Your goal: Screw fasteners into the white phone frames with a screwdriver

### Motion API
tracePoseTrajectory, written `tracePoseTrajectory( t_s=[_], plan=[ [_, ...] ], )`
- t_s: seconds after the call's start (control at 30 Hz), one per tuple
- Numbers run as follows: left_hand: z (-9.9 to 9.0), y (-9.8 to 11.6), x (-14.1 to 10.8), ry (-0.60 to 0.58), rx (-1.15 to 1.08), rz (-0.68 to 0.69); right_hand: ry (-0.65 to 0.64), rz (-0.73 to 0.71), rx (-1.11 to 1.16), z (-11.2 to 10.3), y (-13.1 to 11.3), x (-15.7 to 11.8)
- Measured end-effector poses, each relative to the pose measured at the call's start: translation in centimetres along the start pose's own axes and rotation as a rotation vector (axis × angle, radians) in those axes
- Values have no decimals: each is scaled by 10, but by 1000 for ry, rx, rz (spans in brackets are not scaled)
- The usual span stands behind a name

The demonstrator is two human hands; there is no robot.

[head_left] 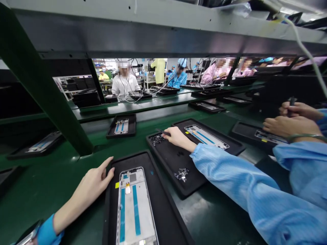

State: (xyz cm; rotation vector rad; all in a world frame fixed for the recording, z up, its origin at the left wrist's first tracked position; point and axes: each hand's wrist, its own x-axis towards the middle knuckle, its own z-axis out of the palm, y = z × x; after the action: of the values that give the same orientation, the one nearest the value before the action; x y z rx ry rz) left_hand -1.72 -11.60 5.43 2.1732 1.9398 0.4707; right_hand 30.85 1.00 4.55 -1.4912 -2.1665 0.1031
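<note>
My left hand [93, 180] rests at the left rim of a black tray [166, 207], its thumb and index finger apart, holding nothing. In that tray lies a silver phone frame [130, 207] with blue strips and a yellow tab. Further forward, my right hand [178, 137] pinches dark tweezers [163, 132]. Their tip is over a pile of small dark parts [156, 139] in the corner of a second black tray [166, 160]. A cluster of small silvery pieces [182, 175] lies nearer in the same tray.
At the right, a co-worker's hands [293, 122] hover over another tray [240, 131]. More trays with phone frames, such as one [108, 131] at centre left, stand on the green surface. A green post [51, 88] slants at left; a grey beam [153, 37] crosses above.
</note>
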Motion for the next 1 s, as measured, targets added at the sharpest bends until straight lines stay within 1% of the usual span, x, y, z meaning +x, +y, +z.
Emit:
tracePoseTrajectory(
  t_s=[0.07,0.13,0.2,0.3,0.37,0.43,0.5,0.6,0.67,0.83,1.0],
  plan=[
    [3,1,0,11,-60,37,-8,-15,-5,0,-4,-1],
    [7,3,-2,8,-132,31,-14,-37,-12,0,-8,-2],
    [10,5,-5,-11,-213,-21,-22,-54,-20,0,-11,-3],
    [10,9,-10,-94,-349,-121,-37,-51,-32,-1,-15,-5],
    [8,12,-12,-138,-398,-162,-47,-31,-42,-2,-17,-6],
    [6,13,-11,-154,-428,-182,-57,6,-54,-5,-17,-8],
    [6,12,-9,-141,-474,-189,-68,63,-65,-9,-17,-8],
    [7,9,-5,-81,-546,-198,-96,150,-68,-16,-16,-9],
    [8,7,-4,-55,-572,-207,-124,182,-53,-19,-17,-9],
    [8,7,-4,-58,-590,-228,-188,179,-4,-20,-19,-11],
    [8,7,-5,-63,-606,-222,-189,140,-26,-15,-17,-12]
  ],
)
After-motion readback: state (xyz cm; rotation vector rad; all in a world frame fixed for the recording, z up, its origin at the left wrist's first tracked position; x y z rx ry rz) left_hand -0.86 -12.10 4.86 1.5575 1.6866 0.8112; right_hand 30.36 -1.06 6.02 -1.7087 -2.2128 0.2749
